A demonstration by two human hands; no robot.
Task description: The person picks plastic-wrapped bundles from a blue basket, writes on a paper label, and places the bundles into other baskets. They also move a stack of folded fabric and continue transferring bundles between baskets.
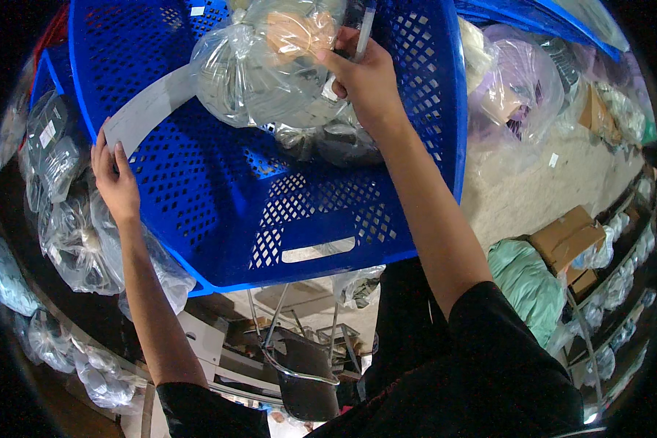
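A long white paper strip (150,109) curves from my left hand to a large clear plastic bag. My left hand (115,175) grips its outer end beside the left rim of a blue plastic basket (197,208). The clear plastic bag (237,80), knotted and filled with pale items, sits high in the basket, with an orange-tan bundle (292,33) showing in it. Against the bag's right side, my right hand (365,80) is closed, its fingers curled. A slim pale stick-like piece (366,35) crosses those fingers; what exactly they hold is partly hidden.
Under the large bag lie smaller bags of dark items (347,142). More filled bags flank the basket, including a purple one (518,80) at right and several at left (80,241). A green bag (525,285), a cardboard box (568,237) and a dark metal-framed chair (306,372) stand nearer me.
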